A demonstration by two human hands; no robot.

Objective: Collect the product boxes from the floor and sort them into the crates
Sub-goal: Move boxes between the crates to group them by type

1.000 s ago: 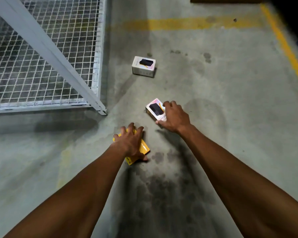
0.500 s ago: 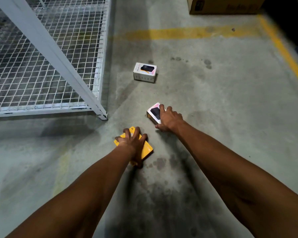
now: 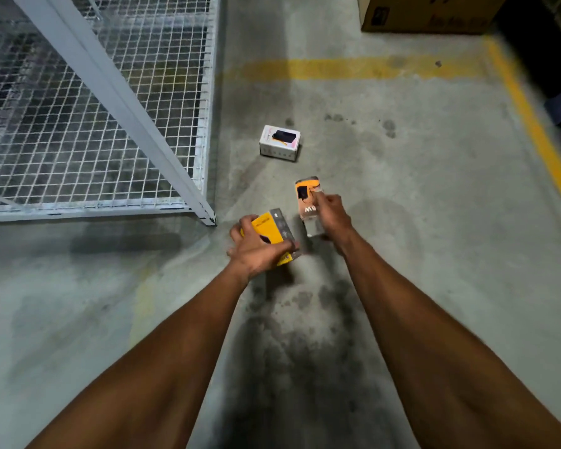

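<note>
Two bare forearms are seen reaching forward over a stained concrete floor (image 3: 402, 222); dark blotches are spread across it nearest the camera.

Left hand (image 3: 256, 247): fingers are wrapped around a yellow box (image 3: 272, 230), thumb across the lower edge. Box is rectangular card with a yellow face and a grey side panel; print on it is blurred and not readable. It is held tilted, clear of the floor.

Right hand (image 3: 332, 215): fingers are clamped on an orange box (image 3: 307, 197), held upright on end. A black product picture is shown on the top part, with white lettering beneath that starts with "M"; the rest is covered by fingers and motion blur. The two held boxes are just beside each other, not touching.

Further out, a white box (image 3: 280, 143) is lying flat on the floor, well apart from both hands. A dark device is printed on its top, with a pink corner; small marks on the side cannot be read.

To the left, a white wire-mesh cage (image 3: 78, 124) with a diagonal steel brace is standing on the floor. Worn yellow floor lines (image 3: 353, 68) are painted beyond. At the far top edge a brown cardboard carton (image 3: 428, 14) is partly in view; its markings are illegible.
</note>
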